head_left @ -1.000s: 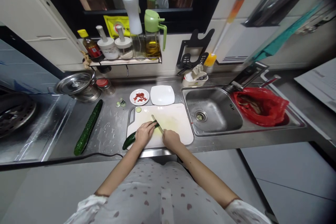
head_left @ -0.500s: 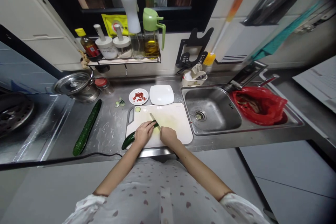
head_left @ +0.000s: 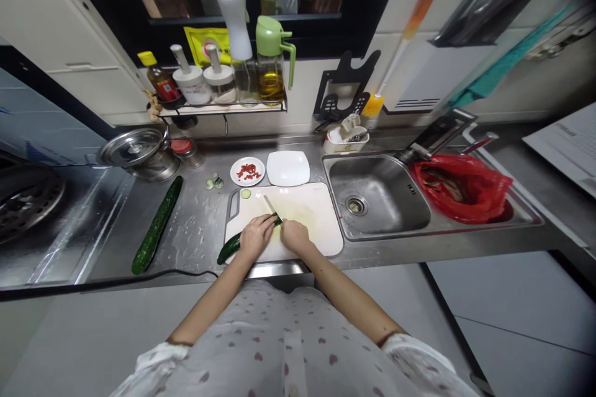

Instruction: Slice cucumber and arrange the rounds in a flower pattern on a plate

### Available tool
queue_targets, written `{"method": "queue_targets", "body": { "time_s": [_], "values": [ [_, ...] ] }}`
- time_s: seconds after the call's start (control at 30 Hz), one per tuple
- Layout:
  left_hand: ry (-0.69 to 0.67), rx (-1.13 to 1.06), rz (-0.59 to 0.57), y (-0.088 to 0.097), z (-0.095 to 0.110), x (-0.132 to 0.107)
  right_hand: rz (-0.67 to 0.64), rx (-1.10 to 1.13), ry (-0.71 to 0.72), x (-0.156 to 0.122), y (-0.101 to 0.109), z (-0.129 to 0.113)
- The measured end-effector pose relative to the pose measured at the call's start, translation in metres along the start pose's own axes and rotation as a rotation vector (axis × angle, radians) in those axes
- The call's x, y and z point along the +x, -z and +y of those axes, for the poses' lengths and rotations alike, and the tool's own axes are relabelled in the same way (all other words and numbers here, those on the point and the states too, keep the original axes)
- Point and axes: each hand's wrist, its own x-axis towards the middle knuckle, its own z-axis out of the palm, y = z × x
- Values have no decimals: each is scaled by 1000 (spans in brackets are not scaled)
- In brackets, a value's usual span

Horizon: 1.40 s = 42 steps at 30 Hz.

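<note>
On the white cutting board (head_left: 316,239), my left hand (head_left: 256,236) is closed over a cucumber (head_left: 229,249), pressing it down. The cucumber's near-left end sticks out past the board's edge, and its cut end shows just beyond my fingers. My right hand (head_left: 294,237) grips a knife (head_left: 270,203), whose blade lies against the cut end; its handle is hidden in my fist. One round cucumber slice (head_left: 246,194) rests near the board's grey handle. Behind the board stand a small plate (head_left: 234,178) of chopped red pieces and a white square plate (head_left: 288,169).
A whole cucumber (head_left: 157,226) lies on the steel counter at left, with cucumber scraps (head_left: 215,182) nearby. The sink (head_left: 379,198) is right of the board, a red plastic bag (head_left: 484,195) beyond it. Bottles and jars stand on a wall rack (head_left: 223,110).
My right hand and the knife have shifted slightly to the left at the cucumber's cut end. My left hand stays on the cucumber. The whole view has moved a little.
</note>
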Motion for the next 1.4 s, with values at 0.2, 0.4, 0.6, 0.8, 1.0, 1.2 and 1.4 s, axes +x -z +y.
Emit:
{"method": "queue_targets", "body": {
  "time_s": [0.2, 0.4, 0.6, 0.8, 1.0, 1.2, 1.4],
  "values": [
    [3, 0, -9, 3, 2, 1, 0, 8, -15, -2, -3, 1],
    [6, 4, 3, 4, 3, 1, -38, -21, -34, -21, -10, 11],
    [4, 5, 16, 2, 3, 0, -6, -42, -25, -30, -18, 18],
    [0, 4, 20, 1, 2, 0, -31, -28, -40, -19, -8, 7],
    [2, -9, 10, 1, 1, 1, -26, -1, -36, -4, -1, -2],
    [10, 10, -10, 2, 1, 0, 13, 24, -16, 10, 2, -8],
    [6, 5, -15, 2, 0, 1, 21, 36, -19, 10, 2, -8]
  ]
}}
